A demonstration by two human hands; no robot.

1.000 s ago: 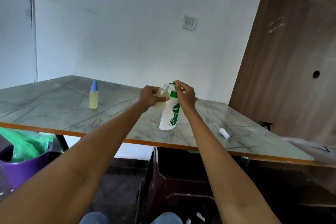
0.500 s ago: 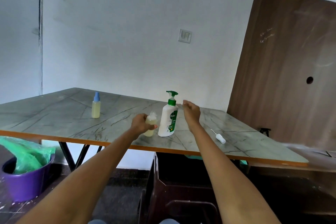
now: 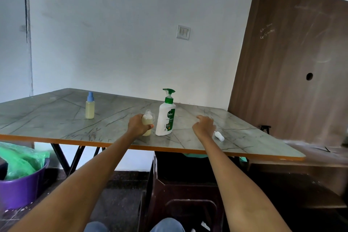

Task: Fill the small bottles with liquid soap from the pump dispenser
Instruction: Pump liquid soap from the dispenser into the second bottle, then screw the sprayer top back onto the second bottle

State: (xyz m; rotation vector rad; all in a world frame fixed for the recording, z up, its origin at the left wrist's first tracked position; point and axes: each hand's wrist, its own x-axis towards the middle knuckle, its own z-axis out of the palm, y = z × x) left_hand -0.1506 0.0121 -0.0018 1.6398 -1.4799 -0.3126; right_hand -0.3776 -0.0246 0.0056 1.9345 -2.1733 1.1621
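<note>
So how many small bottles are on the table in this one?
2. One small bottle with a blue cap stands alone at the far left of the table; one uncapped small bottle is held by the left hand beside the pump dispenser. None seems hidden.

A white pump dispenser point(image 3: 165, 118) with a green pump head stands upright near the table's near edge, an uncapped small bottle point(image 3: 147, 124) of yellowish liquid just left of it, and a blue-capped small bottle point(image 3: 89, 108) stands upright well left, farther back.
</note>
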